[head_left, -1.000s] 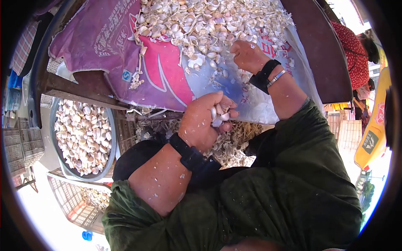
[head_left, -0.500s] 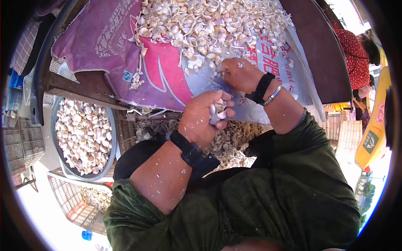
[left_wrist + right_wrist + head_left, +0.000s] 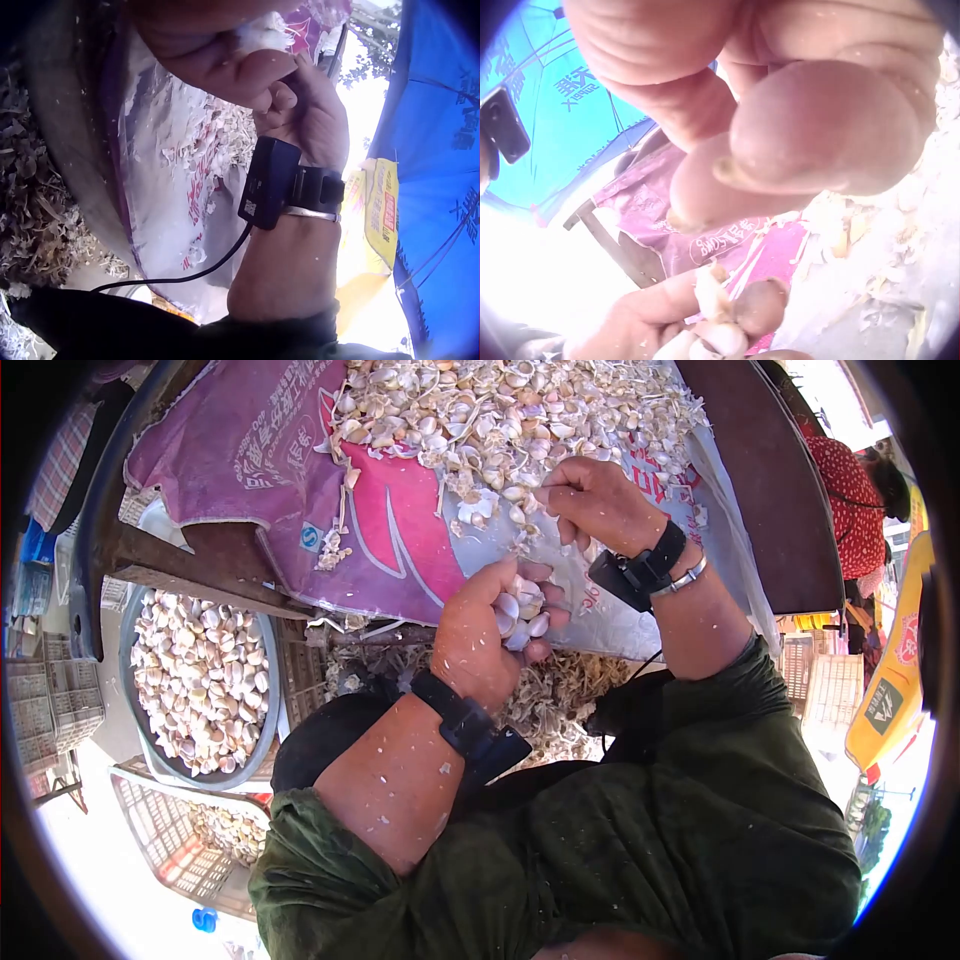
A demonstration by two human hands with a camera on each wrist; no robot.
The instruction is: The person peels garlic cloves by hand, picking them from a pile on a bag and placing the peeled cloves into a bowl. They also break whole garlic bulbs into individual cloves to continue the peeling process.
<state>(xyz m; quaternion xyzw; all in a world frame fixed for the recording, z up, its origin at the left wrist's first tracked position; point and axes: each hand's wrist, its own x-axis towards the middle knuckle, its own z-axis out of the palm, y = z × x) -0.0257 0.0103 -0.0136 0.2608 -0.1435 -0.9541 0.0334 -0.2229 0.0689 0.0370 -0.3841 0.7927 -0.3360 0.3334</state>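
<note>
My left hand (image 3: 475, 645) holds several whitish garlic cloves (image 3: 518, 622) in its curled fingers, in front of the table's near edge. In the right wrist view the cloves (image 3: 724, 336) show between its thumb and fingers. My right hand (image 3: 608, 508) is above and to the right of it, over the near edge of a pile of garlic (image 3: 510, 410). Its fingers are curled, with nothing visible between the fingertips (image 3: 727, 180). The left wrist view shows the left hand (image 3: 217, 64) close up and the right hand (image 3: 319, 112) behind it.
Printed sheeting (image 3: 385, 535) covers the table. A round tub (image 3: 270, 735) of cloves and a plastic crate (image 3: 150, 830) stand at left. Dry husks (image 3: 555, 710) lie below the table edge. A person in red (image 3: 845, 500) is at right.
The right hand moved left and down to the sheet near the pile's edge, then back up and right. The left hand has stayed nearly in place, its cloves turned more into view.
</note>
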